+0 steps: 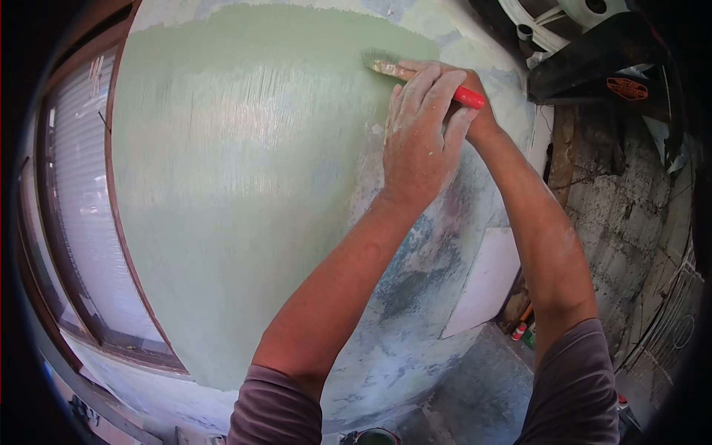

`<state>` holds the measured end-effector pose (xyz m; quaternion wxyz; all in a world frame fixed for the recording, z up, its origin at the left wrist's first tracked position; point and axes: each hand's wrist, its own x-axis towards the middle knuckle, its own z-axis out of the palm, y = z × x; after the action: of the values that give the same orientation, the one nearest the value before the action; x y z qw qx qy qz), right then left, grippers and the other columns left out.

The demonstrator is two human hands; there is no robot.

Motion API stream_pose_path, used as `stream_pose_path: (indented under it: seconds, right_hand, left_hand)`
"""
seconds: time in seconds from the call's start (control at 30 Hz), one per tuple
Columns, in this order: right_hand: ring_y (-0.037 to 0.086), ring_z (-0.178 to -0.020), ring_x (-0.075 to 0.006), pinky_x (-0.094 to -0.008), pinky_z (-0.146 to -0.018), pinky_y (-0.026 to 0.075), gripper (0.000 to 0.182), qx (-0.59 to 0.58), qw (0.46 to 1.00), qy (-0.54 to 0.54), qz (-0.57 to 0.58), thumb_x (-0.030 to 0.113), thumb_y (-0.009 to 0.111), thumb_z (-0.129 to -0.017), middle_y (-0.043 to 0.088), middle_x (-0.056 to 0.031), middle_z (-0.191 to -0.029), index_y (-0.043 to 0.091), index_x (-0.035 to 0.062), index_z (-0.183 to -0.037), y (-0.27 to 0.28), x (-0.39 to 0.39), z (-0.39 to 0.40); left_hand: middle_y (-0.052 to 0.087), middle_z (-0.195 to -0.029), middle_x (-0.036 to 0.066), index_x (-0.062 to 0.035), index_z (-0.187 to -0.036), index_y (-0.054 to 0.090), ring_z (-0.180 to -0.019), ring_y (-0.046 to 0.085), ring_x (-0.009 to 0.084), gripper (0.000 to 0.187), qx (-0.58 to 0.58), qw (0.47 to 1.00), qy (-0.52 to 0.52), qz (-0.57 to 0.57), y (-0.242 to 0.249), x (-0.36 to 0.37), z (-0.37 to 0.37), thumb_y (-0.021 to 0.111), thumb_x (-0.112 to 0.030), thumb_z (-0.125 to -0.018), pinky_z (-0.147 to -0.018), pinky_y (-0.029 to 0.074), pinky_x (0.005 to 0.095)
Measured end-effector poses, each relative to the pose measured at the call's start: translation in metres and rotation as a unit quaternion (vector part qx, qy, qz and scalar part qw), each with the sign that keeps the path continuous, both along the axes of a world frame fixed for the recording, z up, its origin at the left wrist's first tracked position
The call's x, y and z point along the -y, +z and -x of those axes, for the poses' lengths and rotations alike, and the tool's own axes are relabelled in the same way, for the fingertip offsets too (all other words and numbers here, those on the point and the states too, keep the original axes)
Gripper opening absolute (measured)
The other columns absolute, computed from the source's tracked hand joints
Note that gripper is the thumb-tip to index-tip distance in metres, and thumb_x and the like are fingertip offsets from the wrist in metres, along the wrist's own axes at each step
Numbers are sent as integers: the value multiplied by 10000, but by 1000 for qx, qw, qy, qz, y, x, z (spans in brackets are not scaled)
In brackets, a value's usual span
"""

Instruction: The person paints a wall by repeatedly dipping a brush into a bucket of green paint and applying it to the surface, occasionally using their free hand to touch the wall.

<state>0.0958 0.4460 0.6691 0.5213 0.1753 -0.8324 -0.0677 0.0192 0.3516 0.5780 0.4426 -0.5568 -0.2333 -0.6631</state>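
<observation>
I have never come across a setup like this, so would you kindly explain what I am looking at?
There is no machine here: a person works with two bare hands, filmed by one camera worn on the head, which looks forward and down. The left hand is closed around a red-ended brush, whose bristles are at the wall. The right hand is just behind the left, partly hidden, so its grip is unclear. Pale green paint covers much of the wall; the patchy area at the lower right shows other colours. On the left is a window. The bent look probably comes from a wide lens.
</observation>
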Motion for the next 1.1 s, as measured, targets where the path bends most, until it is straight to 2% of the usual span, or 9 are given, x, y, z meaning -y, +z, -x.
stream_pose_path:
  seconds: [0.23, 0.33, 0.43, 0.5, 0.73, 0.87, 0.9, 1.0, 1.1]
  right_hand:
    - [764, -1000, -211, -326, -902, 583, 328, 110, 989, 5, 95, 86, 703, -905, 794, -107, -1179, 761, 49, -1226, -60, 11, -22]
    - [744, -1006, -186, -316, -909, 574, 319, 14, 998, 6, 68, 96, 683, -945, 792, -100, -1146, 756, 60, -1254, -32, 22, -26]
    - [728, -1059, -177, -309, -935, 558, 326, -19, 989, 35, 144, 100, 663, -959, 775, -92, -1225, 759, 89, -1270, 19, 10, -14]
    - [727, -1071, -189, -311, -948, 552, 342, -55, 997, 6, 61, 97, 651, -955, 768, -93, -1255, 759, 103, -1280, 26, 3, -4]
    - [742, -1059, -201, -306, -934, 559, 395, -12, 999, -31, 6, 115, 652, -928, 755, -116, -1304, 755, 117, -1309, -22, 4, 2]
    - [747, -1014, -196, -320, -911, 570, 376, 59, 994, -28, 85, 134, 657, -955, 773, -155, -1204, 744, 69, -1315, -77, -2, -6]
    - [735, -1009, -174, -316, -896, 566, 361, 93, 994, -42, 48, 159, 664, -979, 777, -145, -1164, 738, 49, -1315, -84, 3, -15]
    - [716, -980, -154, -306, -880, 562, 360, 75, 975, 67, 201, 176, 667, -986, 777, -120, -1180, 738, 52, -1316, -68, 10, -28]
    - [695, -966, -136, -285, -873, 561, 360, 30, 985, 39, 163, 193, 651, -992, 768, -102, -1232, 741, 65, -1316, -28, 9, -20]
  left_hand:
    - [545, -1448, 193, -101, -1359, 672, -1296, 535, 398, 411, 39, 998, 11, 47, -70, 19, -14, 727, -208, -966, -1125, 400, 507]
    - [551, -1439, 197, -99, -1376, 658, -1299, 532, 412, 430, -21, 999, -27, -25, -30, 24, -24, 725, -202, -964, -1129, 405, 503]
    - [549, -1459, 200, -114, -1407, 623, -1333, 528, 419, 449, -22, 999, -33, -27, 14, 8, -13, 707, -220, -979, -1128, 427, 490]
    - [544, -1473, 199, -131, -1424, 605, -1350, 528, 412, 453, 0, 999, -33, 0, 24, 4, -8, 693, -239, -993, -1123, 437, 481]
    - [546, -1451, 206, -132, -1410, 623, -1331, 534, 408, 444, 18, 998, 1, 59, -29, 6, 11, 700, -252, -990, -1122, 426, 494]
    - [563, -1405, 190, -142, -1367, 662, -1277, 554, 389, 417, 47, 994, 31, 92, -83, 20, -4, 727, -249, -970, -1098, 435, 494]
    - [568, -1391, 186, -145, -1355, 672, -1262, 559, 385, 409, 57, 992, 46, 102, -90, 26, -8, 734, -247, -964, -1090, 439, 493]
    - [577, -1351, 183, -154, -1333, 690, -1226, 566, 384, 391, 3, 999, 10, 31, -63, 30, -18, 743, -244, -956, -1076, 446, 493]
    - [574, -1366, 195, -149, -1345, 672, -1241, 559, 412, 396, 11, 1000, -10, 16, -22, 18, -15, 729, -233, -963, -1074, 451, 495]
